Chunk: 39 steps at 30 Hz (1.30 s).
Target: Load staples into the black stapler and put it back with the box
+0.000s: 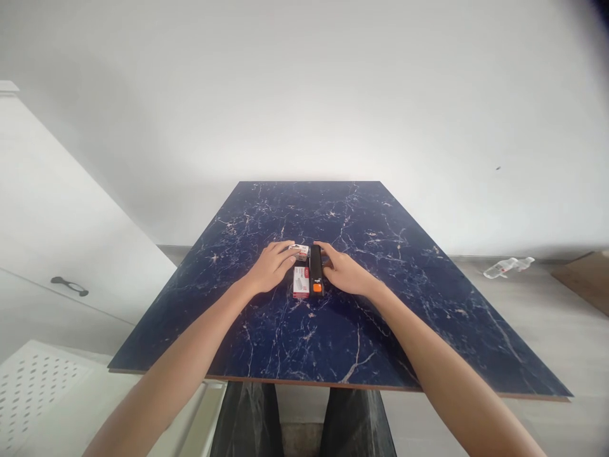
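A black stapler with an orange end lies in the middle of the dark blue marble table. Left of it lies a small red and white staple box. Another small white box sits just behind that one. My left hand has its fingertips curled onto the small white box. My right hand rests beside the stapler, its fingers curved against the stapler's far end and right side.
A white cabinet with a dark handle stands to the left, with a white perforated surface below it. A clear plastic bottle lies on the floor at the right, near a cardboard piece. A white wall is behind.
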Motion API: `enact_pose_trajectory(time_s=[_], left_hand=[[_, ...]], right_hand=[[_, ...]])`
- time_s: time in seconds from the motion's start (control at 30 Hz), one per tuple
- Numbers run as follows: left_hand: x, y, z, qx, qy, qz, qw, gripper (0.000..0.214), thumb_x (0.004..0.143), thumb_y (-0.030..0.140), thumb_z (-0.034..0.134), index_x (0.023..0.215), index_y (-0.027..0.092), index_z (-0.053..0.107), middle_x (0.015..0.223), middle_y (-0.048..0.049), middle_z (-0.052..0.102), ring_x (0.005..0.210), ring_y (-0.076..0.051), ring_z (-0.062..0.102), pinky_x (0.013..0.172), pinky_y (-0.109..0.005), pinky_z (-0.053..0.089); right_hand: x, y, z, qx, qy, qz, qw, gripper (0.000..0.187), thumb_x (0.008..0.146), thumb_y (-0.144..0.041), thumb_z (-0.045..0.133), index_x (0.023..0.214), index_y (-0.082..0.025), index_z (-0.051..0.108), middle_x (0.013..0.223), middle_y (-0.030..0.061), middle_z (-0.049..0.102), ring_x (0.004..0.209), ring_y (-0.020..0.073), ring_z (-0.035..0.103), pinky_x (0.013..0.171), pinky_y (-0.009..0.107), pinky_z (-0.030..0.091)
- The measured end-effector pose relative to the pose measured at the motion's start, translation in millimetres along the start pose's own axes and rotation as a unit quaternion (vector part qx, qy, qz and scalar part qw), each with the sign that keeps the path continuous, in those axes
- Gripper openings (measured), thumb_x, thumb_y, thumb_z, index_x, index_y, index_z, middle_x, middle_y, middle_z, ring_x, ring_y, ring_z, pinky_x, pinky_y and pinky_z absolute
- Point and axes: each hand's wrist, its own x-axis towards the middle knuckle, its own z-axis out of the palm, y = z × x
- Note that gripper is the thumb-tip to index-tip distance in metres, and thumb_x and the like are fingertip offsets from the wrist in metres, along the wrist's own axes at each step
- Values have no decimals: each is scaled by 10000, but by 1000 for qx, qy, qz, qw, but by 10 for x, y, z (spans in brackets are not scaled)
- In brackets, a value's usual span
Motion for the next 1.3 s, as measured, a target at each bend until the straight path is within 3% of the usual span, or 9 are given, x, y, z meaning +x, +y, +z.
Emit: enact_pose_trajectory(time_s=[0.13,0.37,0.5,0.57,0.67,0.87,1.0,1.13,1.3], left_hand=[[-39,38,4,-8,25,-15,1000,480,1051,465,295,1348,278,623,1199,-81,568,1139,-258,473,1030,-457,389],[-87,133,5,-63,-43,7,997,499,1049,468,305,1402,226,564,1044,-82,624,1008,-245,511,925,-418,431],[-108,131,-90,-75,-28,16,997,518,1008,549,390,1436,285,513,1333,-100,552,1246,-296,464,1052,-474,387],[-124,126,-125,-71,-56,19,996,753,902,640,554,1553,347,314,1574,-92,323,1434,-367,275,1120,-541,325],[-138,117,-104,-60,-128,20,990,1142,714,667,756,1600,378,97,1664,-82,103,1502,-430,83,1144,-621,274],[-135,89,12,-80,-96,18,992,1218,643,584,837,1605,325,137,1638,-114,192,1470,-400,250,1166,-563,308],[-124,151,29,-75,-100,12,992,1244,625,596,838,1607,320,127,1637,-117,186,1471,-408,247,1157,-557,321],[136,360,210,-59,-99,43,992,1237,640,643,792,1611,291,111,1611,-122,239,1461,-398,267,1162,-545,315],[1079,873,778,-36,-116,115,986,1235,618,720,747,1602,243,174,1586,-142,287,1441,-418,298,1161,-528,306]], right_hand=[[-4,-4,-1,-2,-2,9,1000,683,854,-87,453,1511,-240,345,1335,117,629,974,224,688,871,363,515],[-4,9,1,4,-11,9,1000,688,865,-102,446,1525,-250,318,1360,119,612,963,216,690,821,343,526],[-8,15,-5,4,-9,5,1000,693,858,-97,443,1524,-242,321,1359,123,612,948,215,695,860,363,523],[-11,14,-4,1,-7,4,1000,701,851,-91,444,1526,-232,319,1355,127,615,961,219,694,881,372,520],[-14,9,5,-2,-5,0,1000,712,845,-87,442,1531,-225,311,1355,122,616,1027,232,684,926,385,509],[-21,-7,-36,6,-16,12,1000,700,891,-129,438,1560,-240,264,1403,110,584,1086,251,667,926,393,516],[-139,-58,-140,58,-58,41,996,648,1005,-332,397,1600,-258,152,1517,114,465,1014,227,693,878,375,545],[-371,2,-282,-21,-14,69,997,727,979,-460,487,1597,-228,183,1398,152,581,1061,286,678,866,398,528],[-579,587,-811,-157,108,198,962,770,906,-485,565,1555,-162,308,1219,190,679,1001,357,687,825,423,508]])
